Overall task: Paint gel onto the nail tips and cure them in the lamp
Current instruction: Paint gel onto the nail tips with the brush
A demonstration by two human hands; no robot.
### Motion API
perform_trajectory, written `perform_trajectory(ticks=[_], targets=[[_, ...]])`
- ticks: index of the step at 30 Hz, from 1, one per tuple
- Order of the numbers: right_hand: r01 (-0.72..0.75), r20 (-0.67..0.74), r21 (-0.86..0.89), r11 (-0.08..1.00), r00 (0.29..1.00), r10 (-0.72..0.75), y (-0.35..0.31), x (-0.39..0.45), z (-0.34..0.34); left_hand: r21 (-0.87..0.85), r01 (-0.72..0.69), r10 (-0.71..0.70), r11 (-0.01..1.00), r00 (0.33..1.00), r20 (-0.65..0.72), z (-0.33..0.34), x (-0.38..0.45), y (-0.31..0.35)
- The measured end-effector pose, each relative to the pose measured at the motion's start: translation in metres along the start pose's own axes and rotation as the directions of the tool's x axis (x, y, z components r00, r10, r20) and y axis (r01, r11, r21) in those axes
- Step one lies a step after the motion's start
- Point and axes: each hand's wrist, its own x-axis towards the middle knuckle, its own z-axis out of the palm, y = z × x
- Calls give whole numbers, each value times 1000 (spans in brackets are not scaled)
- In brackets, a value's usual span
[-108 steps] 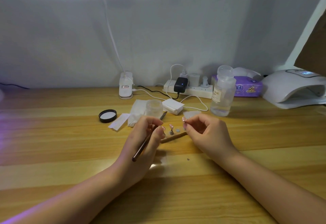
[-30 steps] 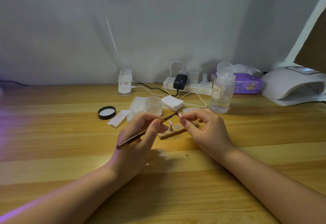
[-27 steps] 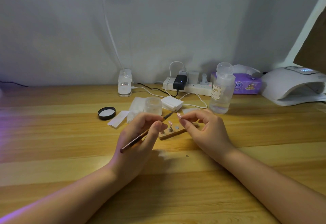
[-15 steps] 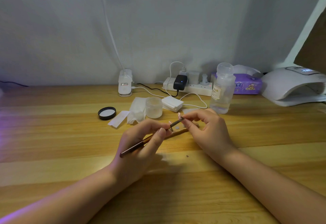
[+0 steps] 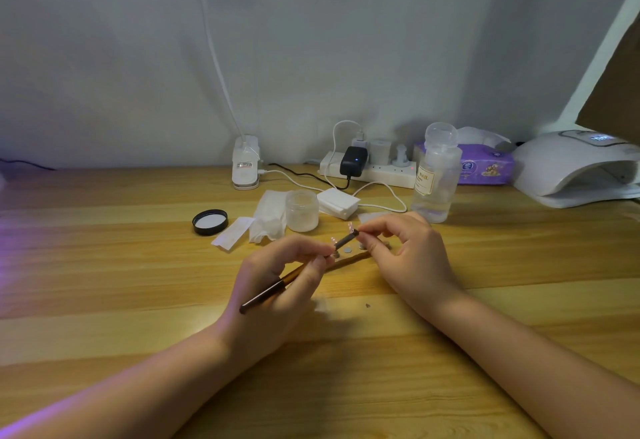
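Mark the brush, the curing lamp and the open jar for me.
brush (image 5: 346, 240), head view, on the dark metal part near its tip
curing lamp (image 5: 568, 158), head view, on its white domed top
open jar (image 5: 302, 211), head view, on its frosted side wall

On the desk (image 5: 104, 300), near its middle, the left hand (image 5: 277, 286) and the right hand (image 5: 405, 258) are side by side, and the brush (image 5: 298, 272) goes from the left hand toward the right one. A small wooden strip (image 5: 349, 260) lies on the desk between the hands. Behind the hands stands a jar (image 5: 302, 210), with a tissue (image 5: 268, 217) at its left and a lid (image 5: 210, 221) further left. A bottle (image 5: 436, 175) stands behind the right hand. Along the back edge lies a power strip (image 5: 370, 168). The curing lamp (image 5: 578, 168) sits at the back right corner, with a wipes pack (image 5: 485, 165) just at its left.
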Motion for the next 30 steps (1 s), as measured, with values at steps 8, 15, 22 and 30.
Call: perform_trajectory(ticks=[8, 15, 22, 30], targets=[[-2, -8, -16, 1000, 1000, 2, -1, 1, -1, 45, 52, -49, 998, 997, -52, 2, 1, 2], [-2, 1, -42, 999, 1000, 2, -1, 2, -3, 58, 54, -53, 997, 998, -22, 2, 1, 2], [-2, -17, -35, 999, 1000, 1, -2, 0, -4, 91, 14, -16, 996, 1000, 20, 2, 0, 0], [-24, -41, -4, 1000, 999, 23, -1, 0, -5, 89, 4, -4, 996, 1000, 1, 2, -1, 2]])
